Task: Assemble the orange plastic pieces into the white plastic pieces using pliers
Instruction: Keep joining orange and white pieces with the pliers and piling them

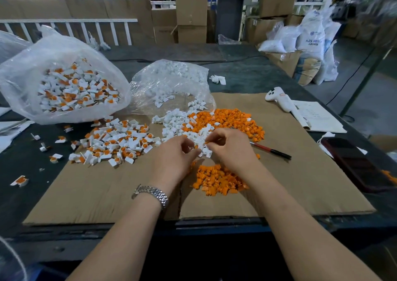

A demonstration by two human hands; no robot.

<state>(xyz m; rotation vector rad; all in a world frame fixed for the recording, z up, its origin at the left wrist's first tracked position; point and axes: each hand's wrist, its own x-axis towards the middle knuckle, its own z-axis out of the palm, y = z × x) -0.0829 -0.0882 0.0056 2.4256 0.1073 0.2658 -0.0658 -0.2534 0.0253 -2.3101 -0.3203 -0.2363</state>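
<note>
Two bare hands over cardboard sheet (pixel 107 197) on dark table. Left hand (pixel 174 158), fingers curled, reaches into loose white pieces (pixel 178 126); whether it grasps one, cannot tell. Right hand (pixel 231 146) pinches small orange piece (pixel 206 142) at fingertips. Orange piles (pixel 234 119) beyond and beneath hands. Assembled pieces (pixel 116 145) heaped left. Red-handled tool (pixel 270 150) lies beside right hand

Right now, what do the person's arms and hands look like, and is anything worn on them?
Both forearms are bare, with no sleeves showing up to the frame's lower edge. Neither the left hand nor the right hand wears a glove, and no ring can be made out. The only thing worn is a silver metal link-bracelet wristwatch on the left wrist; the right wrist carries nothing.
</note>
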